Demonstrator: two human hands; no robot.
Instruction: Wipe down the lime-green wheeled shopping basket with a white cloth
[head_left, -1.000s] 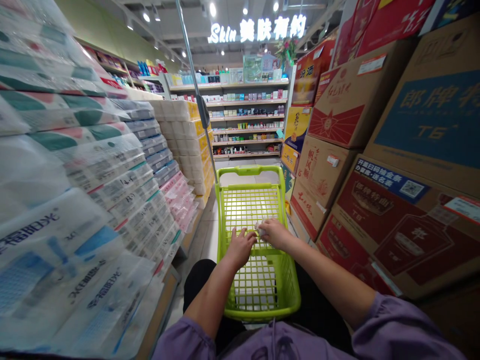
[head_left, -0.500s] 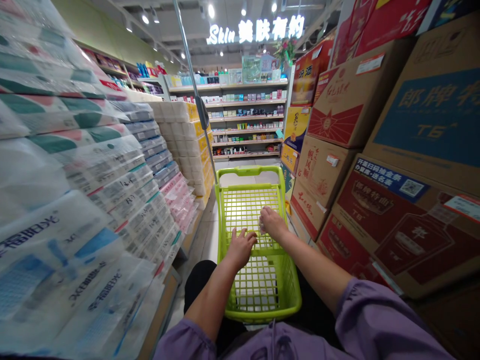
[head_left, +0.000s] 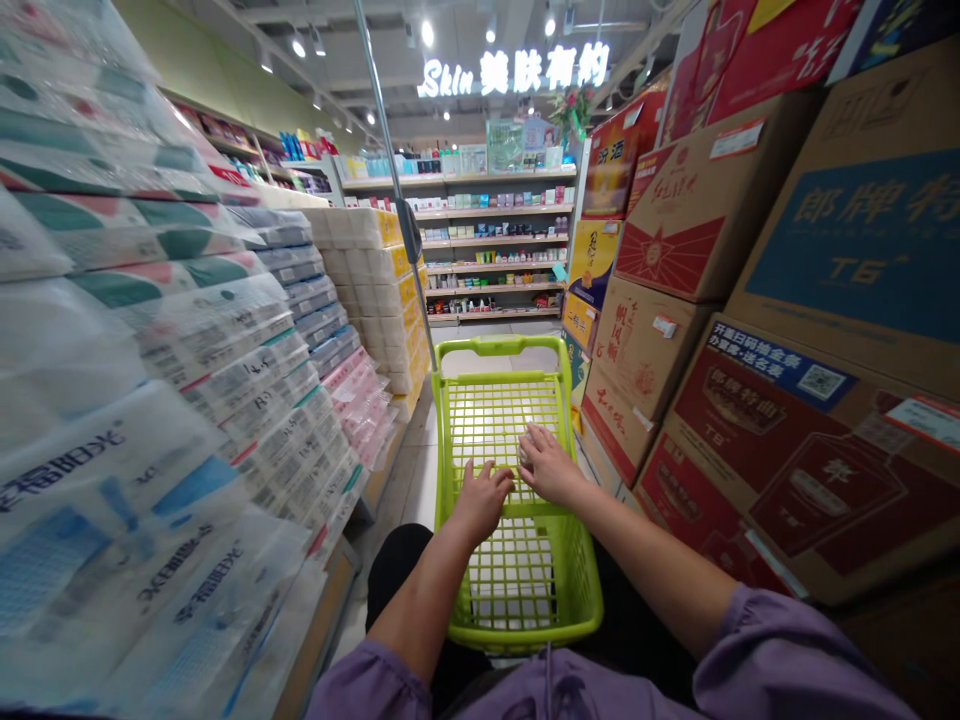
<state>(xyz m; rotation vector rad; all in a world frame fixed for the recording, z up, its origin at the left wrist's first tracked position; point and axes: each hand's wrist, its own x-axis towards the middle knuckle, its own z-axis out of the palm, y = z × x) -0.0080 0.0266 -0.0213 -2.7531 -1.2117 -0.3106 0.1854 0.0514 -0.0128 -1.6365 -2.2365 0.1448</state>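
Note:
A lime-green plastic shopping cart point(head_left: 525, 632) with a grid-pattern basket stands right in front of me, between my knees. My left hand point(head_left: 484, 500) hovers over the middle of the basket, fingers loosely spread and holding nothing. Close beside it on the right is my right hand point(head_left: 551, 465), its fingers curled inward. Something small and pale seems to show at those fingertips, too faint to name. Through the basket grid I see light floor; no goods show inside it.
Wrapped tissue packs point(head_left: 195, 330) are piled high on the left. Stacked liquor cartons point(head_left: 795, 430) line the right side. Ahead, shelves point(head_left: 495, 240) of small cosmetics cross the aisle's end. A metal pole point(head_left: 386, 130) rises from the cart's left side.
My right hand has come slightly lower, turning its back more upward, nearer my left hand. The left hand stays almost in place. The view has tilted up a little.

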